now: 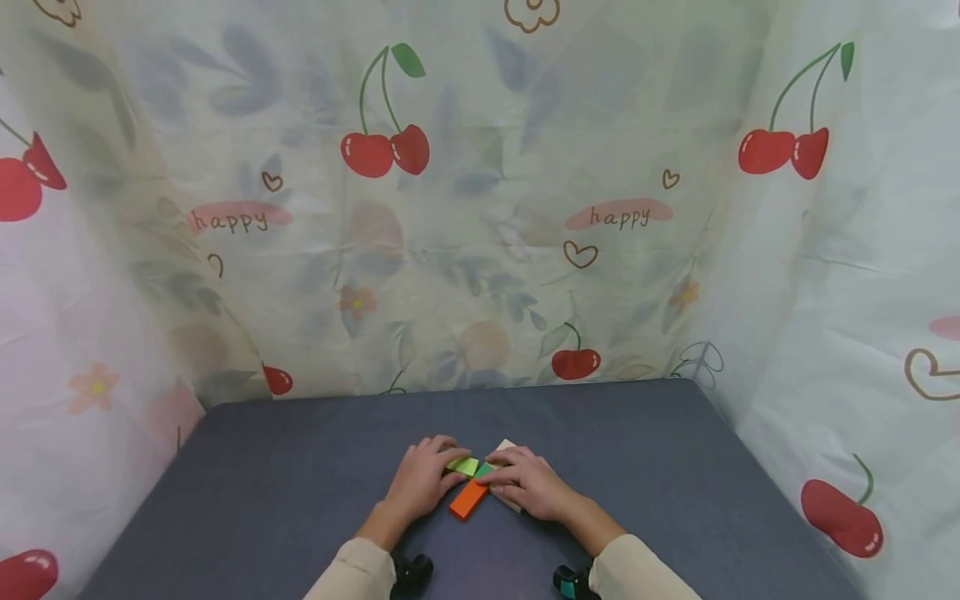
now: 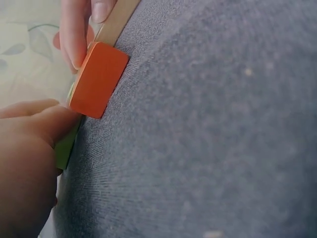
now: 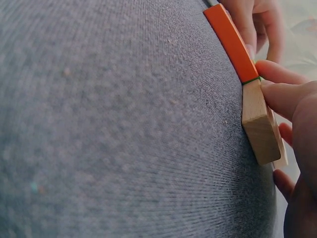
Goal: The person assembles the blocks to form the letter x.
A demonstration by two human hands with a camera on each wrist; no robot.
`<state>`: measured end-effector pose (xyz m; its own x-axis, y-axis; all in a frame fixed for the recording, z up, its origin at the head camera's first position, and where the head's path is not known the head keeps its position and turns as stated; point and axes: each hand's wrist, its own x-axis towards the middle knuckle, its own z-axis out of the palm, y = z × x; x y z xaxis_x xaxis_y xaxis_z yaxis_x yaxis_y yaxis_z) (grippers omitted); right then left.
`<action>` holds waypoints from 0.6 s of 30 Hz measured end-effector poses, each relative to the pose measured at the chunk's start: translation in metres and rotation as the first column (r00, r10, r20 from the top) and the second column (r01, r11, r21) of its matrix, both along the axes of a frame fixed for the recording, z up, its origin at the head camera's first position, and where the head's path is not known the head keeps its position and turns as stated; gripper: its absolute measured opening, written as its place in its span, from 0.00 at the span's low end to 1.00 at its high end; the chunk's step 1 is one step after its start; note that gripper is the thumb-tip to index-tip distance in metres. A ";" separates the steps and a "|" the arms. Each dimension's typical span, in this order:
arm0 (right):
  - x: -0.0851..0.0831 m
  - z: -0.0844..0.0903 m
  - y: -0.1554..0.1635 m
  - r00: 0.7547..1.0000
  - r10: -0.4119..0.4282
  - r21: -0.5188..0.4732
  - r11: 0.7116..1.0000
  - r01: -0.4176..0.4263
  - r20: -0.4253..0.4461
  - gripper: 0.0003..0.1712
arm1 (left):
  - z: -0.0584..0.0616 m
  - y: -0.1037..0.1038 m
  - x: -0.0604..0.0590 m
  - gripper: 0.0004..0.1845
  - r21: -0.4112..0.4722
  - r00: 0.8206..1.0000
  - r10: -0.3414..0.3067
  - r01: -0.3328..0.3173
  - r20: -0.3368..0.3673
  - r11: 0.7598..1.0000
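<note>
Several flat blocks lie pushed together on the dark grey table. An orange block points toward me, with a light green block and a dark green block behind it. My left hand curls its fingers over the light green block, thumb against its side. My right hand pinches a pale wooden block that butts against the orange one. Most of that wooden block is hidden under the right hand in the head view.
Cherry-print curtains wall the table at the back and both sides. Bare grey cloth stretches left, right and behind the blocks. Two wrist cameras sit by my sleeves at the near edge.
</note>
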<state>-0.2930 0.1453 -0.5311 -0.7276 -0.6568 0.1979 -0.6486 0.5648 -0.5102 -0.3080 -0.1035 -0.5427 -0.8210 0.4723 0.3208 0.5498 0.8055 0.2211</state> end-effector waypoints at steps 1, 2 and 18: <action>0.000 0.000 0.000 1.000 -0.003 0.003 1.000 0.003 0.003 0.17 | 0.000 0.000 0.001 0.19 0.016 1.000 0.004 -0.004 0.001 1.000; 0.000 -0.001 0.000 1.000 -0.004 0.004 1.000 0.004 0.004 0.17 | 0.000 0.000 0.001 0.19 0.031 1.000 0.008 -0.008 -0.004 0.999; 0.000 0.000 0.000 1.000 0.011 -0.016 1.000 -0.011 0.013 0.17 | 0.006 0.006 0.025 0.22 0.008 0.995 0.099 -0.099 -0.017 0.995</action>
